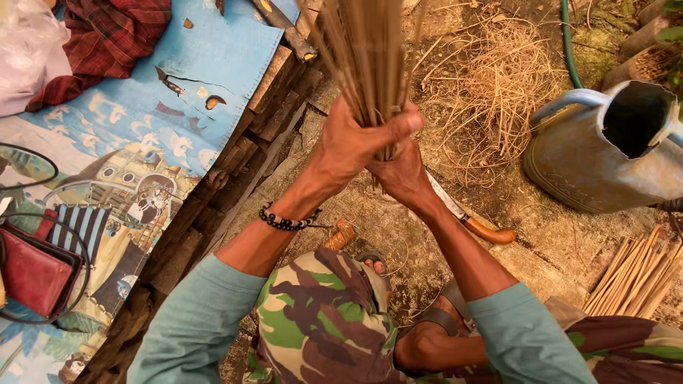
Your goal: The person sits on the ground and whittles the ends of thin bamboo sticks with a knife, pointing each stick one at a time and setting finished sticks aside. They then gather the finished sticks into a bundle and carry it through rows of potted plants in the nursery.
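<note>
A thick bundle of thin brown sticks (363,50) stands upright in front of me, fanning out toward the top. My left hand (352,142) is wrapped around its lower end, thumb across the front. A black bead bracelet (287,220) sits on that wrist. My right hand (400,174) grips the same bundle just below and behind the left hand. Both forearms reach up from teal sleeves over my camouflage trousers (320,320).
A knife with a wooden handle (473,219) lies on the ground right of my hands. A grey metal watering can (605,149) stands at right. More cut sticks (637,277) lie at lower right. Dry fibres (498,85) heap behind. A printed cloth (142,128) covers a wooden platform at left.
</note>
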Demonstrator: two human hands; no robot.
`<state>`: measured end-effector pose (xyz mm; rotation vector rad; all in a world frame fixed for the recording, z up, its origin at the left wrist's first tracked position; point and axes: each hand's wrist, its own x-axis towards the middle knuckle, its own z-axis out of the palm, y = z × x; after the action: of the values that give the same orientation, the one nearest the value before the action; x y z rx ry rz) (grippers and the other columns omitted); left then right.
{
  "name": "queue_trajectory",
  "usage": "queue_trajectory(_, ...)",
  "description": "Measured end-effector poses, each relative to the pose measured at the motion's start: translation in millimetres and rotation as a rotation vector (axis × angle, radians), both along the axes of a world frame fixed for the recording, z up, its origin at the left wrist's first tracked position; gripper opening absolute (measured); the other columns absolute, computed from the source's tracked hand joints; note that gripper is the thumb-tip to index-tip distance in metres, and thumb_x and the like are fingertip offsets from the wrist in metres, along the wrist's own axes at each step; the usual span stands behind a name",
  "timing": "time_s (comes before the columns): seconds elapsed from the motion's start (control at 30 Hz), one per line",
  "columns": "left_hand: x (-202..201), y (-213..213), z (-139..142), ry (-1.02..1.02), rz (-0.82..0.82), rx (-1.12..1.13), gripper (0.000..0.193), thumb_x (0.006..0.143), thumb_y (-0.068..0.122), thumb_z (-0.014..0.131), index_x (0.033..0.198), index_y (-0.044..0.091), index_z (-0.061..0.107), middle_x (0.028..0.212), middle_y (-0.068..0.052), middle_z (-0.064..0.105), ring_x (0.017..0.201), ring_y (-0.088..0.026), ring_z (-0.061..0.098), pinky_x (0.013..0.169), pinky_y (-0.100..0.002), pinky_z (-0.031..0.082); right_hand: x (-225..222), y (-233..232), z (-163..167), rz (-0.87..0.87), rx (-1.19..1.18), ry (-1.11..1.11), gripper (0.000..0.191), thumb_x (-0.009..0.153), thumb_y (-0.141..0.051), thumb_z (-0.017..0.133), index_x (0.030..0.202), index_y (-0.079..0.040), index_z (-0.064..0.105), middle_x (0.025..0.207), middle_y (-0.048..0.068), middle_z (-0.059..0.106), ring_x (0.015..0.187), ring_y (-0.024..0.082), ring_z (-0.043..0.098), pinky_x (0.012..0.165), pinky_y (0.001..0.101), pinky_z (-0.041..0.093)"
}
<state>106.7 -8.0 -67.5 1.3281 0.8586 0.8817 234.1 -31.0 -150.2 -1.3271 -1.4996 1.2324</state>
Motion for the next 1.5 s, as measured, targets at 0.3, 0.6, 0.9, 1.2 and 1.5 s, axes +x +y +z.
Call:
queue_trajectory(0.3,-19,-14,-60,0.141,-0.167,0.286,0.128,0.067,0.064,0.090,0.162,0.015,0.019,0.167,-0.019,0.029,0.154,-0.042,0.035,0.124,-0.062,0.027,20,-23,-58,0.103,0.247,-0.042,0.095,0.080,-0.033,0.083,0.152,-0.001,0.030,0.138,0.021,0.055,0.118,0.036,0.059,0.099,0.0551,0.047)
queue_trajectory(0.6,8,-17,-82,0.025,-0.055,0.100,0.045,0.085,0.044,0.083,0.113,0.013,0.067,0.106,-0.001,0.075,0.094,-0.014,0.074,0.095,-0.042,0.063,14,-27,-74,0.061,0.346,-0.051,0.077,0.085,-0.029,0.078,0.147,-0.001,0.043,0.125,0.020,0.064,0.117,0.035,0.062,0.101,0.0546,0.048)
queue_trajectory(0.9,-4,35,-20,-0.288,0.194,-0.085,0.042,0.091,0.041,0.079,0.109,0.009,0.059,0.089,-0.007,0.063,0.083,-0.021,0.065,0.080,-0.041,0.057,18,-51,-34,0.007,-0.022,-0.093,0.060,0.082,-0.045,0.073,0.125,-0.009,0.053,0.085,0.007,0.071,0.065,0.015,0.067,0.061,0.0385,0.060)
queue_trajectory(1.2,8,22,22,-0.171,-0.004,-0.179,0.155,0.057,0.094,0.062,0.161,0.010,-0.017,0.167,-0.020,-0.008,0.156,-0.035,0.002,0.123,-0.060,0.005,55,-89,21,-0.365,-0.042,0.132,0.052,0.094,-0.023,0.072,0.138,-0.002,0.055,0.074,0.012,0.063,0.051,0.013,0.061,0.043,0.0285,0.055)
queue_trajectory(1.5,85,-37,-99,-0.176,-0.193,-0.389,0.113,0.084,0.070,0.067,0.164,0.006,0.020,0.155,-0.019,0.032,0.147,-0.037,0.029,0.119,-0.057,0.027,72,-131,0,-0.490,-0.161,-0.029,0.038,0.092,-0.018,0.068,0.123,-0.001,0.054,0.068,0.008,0.063,0.048,0.015,0.060,0.041,0.0321,0.051)
